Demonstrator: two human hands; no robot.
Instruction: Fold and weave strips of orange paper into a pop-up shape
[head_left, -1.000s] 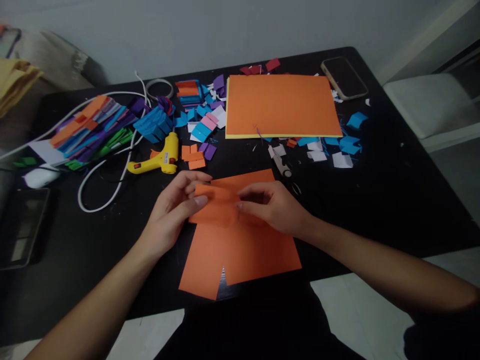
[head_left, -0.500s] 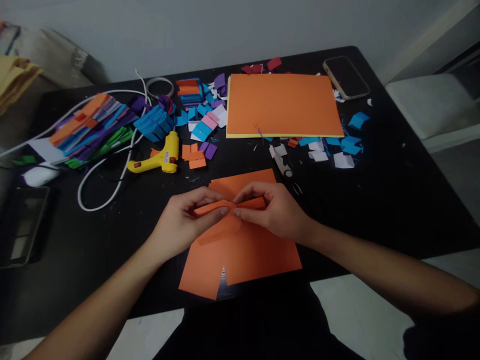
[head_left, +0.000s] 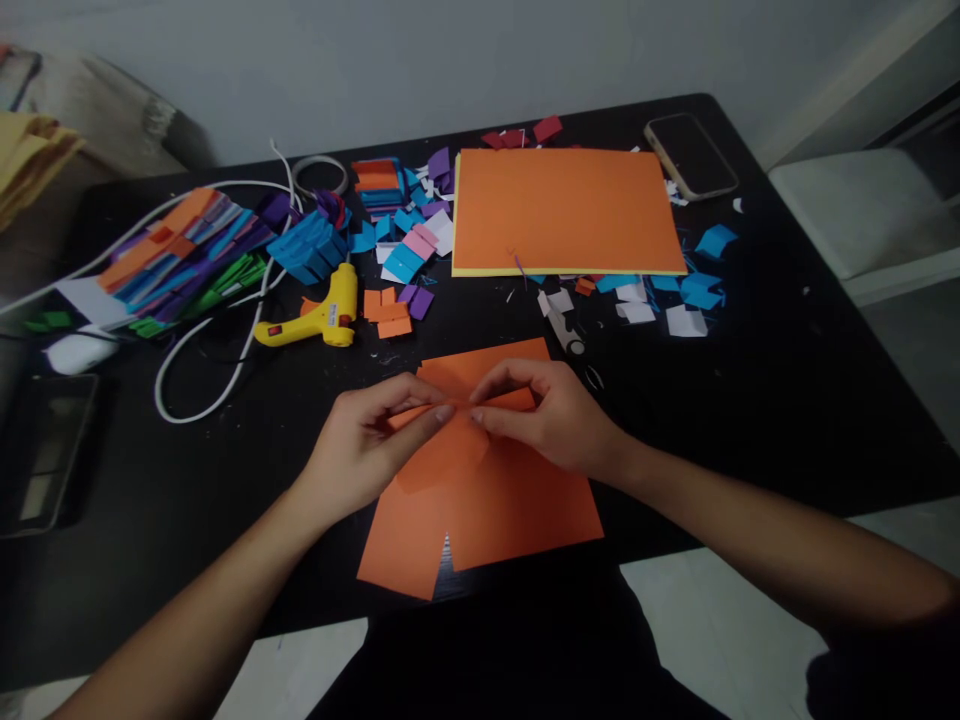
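Two hands on one piece: left hand and right hand both pinch a bent orange paper, thumbs nearly meeting along its top edge. Paper sits over the orange sheets, near side of table. Risks, my judgement: uneven pinch could skew the bend; pulling apart could tear it. Orange on orange, so edges are easy to misread. Sheets look loose, notch at 6 o'clock; a wrist brush might shift them. Glue gun at 10 o'clock could get knocked by a wide reach; whether hot, can't tell.
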